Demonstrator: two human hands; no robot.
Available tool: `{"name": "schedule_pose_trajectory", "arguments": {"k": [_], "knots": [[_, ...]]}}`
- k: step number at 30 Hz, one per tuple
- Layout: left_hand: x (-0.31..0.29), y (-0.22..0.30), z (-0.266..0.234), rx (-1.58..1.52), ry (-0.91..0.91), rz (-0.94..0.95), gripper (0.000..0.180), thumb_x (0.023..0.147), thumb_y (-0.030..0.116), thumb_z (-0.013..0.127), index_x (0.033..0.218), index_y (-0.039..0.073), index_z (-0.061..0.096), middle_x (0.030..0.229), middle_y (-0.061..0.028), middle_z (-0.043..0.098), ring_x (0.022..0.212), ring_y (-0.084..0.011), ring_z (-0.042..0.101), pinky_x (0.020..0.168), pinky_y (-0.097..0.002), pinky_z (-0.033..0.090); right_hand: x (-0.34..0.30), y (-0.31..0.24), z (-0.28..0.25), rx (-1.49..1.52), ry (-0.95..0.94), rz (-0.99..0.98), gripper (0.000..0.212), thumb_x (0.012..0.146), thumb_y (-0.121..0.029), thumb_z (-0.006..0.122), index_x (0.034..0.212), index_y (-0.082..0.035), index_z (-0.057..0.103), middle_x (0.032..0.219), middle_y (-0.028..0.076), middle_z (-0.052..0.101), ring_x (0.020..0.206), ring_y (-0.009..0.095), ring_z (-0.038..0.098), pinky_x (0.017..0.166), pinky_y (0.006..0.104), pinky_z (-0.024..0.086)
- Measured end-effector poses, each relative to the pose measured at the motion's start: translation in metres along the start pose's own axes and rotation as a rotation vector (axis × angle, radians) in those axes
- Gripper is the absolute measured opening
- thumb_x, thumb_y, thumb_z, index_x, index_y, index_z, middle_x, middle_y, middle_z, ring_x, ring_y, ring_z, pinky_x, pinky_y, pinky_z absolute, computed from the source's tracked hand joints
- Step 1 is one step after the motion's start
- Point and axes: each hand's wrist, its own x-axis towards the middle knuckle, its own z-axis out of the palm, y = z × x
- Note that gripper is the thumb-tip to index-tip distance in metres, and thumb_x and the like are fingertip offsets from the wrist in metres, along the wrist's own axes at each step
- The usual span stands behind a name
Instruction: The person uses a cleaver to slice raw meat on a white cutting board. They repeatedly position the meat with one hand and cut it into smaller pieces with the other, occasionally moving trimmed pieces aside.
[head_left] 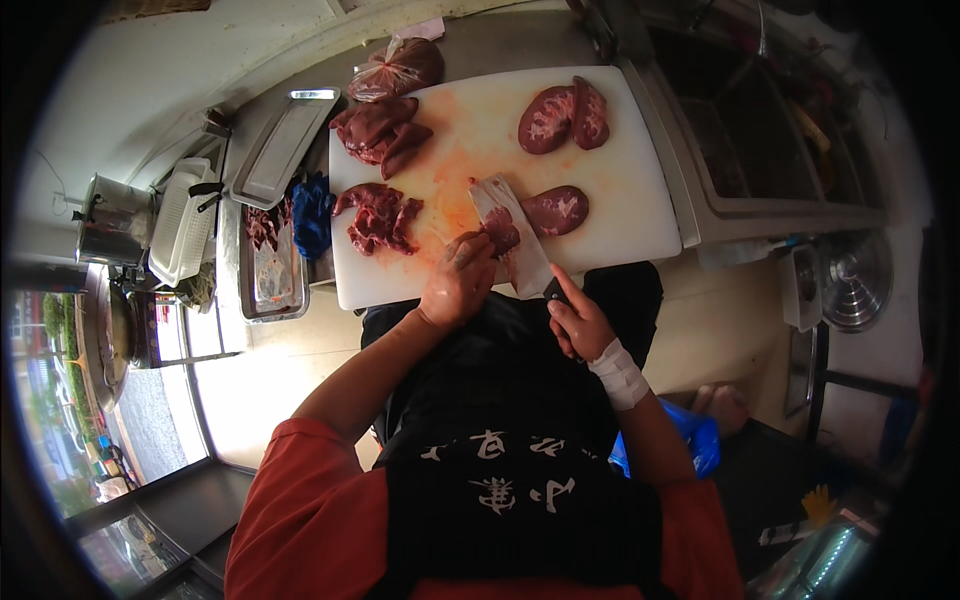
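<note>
My right hand (580, 318), its wrist wrapped in white bandage, grips the black handle of a cleaver (522, 250). The broad, blood-smeared blade points away over the white cutting board (470, 130). A small dark red piece of organ meat (502, 232) shows against the blade. The curled fingers of my left hand (460, 278) press at that piece's near left edge, close to the blade. Right of the blade lies a smooth kidney-like piece (558, 211). Farther back are pieces with pale marbled faces (548, 118). Two dark red heaps, one of smooth pieces (380, 137) and one ragged (377, 218), lie on the left.
A tied plastic bag of meat (397, 70) stands behind the board. To the left are a metal tray (285, 150), another tray with red scraps (247, 290), a blue cloth (313, 217) and a white basket (182, 225). A sink (770, 130) is at the right.
</note>
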Motion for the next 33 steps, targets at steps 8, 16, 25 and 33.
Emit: {"name": "schedule_pose_trajectory", "arguments": {"k": [8,16,25,33], "knots": [[-0.001,-0.001,0.001,-0.026,0.0,-0.001,0.035,0.087,0.008,0.073,0.12,-0.004,0.068,0.128,-0.0186,0.064,0.126,-0.0418,0.058,0.106,-0.0497,0.051,-0.027,0.0,0.004,-0.056,0.006,0.062,0.068,0.109,-0.017,0.051,0.17,-0.029,0.024,0.071,0.0,0.053,0.05,0.009,0.047,0.046,0.0259,0.042],[0.0,-0.017,-0.016,0.24,0.152,-0.191,0.015,0.089,0.015,0.073,0.102,0.008,0.071,0.113,-0.0118,0.068,0.108,-0.0379,0.06,0.093,-0.049,0.049,0.042,0.023,0.075,-0.211,-0.008,-0.223,0.064,0.106,-0.019,0.06,0.166,-0.021,0.035,0.076,0.003,0.058,0.054,0.01,0.053,0.051,0.0301,0.049],[-0.001,-0.072,-0.048,0.595,0.111,-0.304,0.005,0.092,0.011,0.07,0.094,0.008,0.068,0.103,-0.0128,0.064,0.105,-0.0384,0.059,0.095,-0.0521,0.047,0.025,0.009,0.051,-0.048,-0.029,-0.053,0.064,0.106,-0.017,0.06,0.165,-0.027,0.037,0.072,0.001,0.056,0.05,0.009,0.049,0.049,0.0278,0.046],[0.061,-0.038,-0.008,0.072,-0.05,-0.203,0.033,0.084,0.017,0.081,0.112,0.004,0.072,0.113,-0.0184,0.067,0.113,-0.0413,0.061,0.1,-0.0484,0.049,-0.043,0.029,-0.044,0.166,0.381,-0.173,0.064,0.109,-0.022,0.055,0.168,-0.023,0.03,0.073,0.002,0.057,0.049,0.009,0.049,0.045,0.0265,0.041]]}}
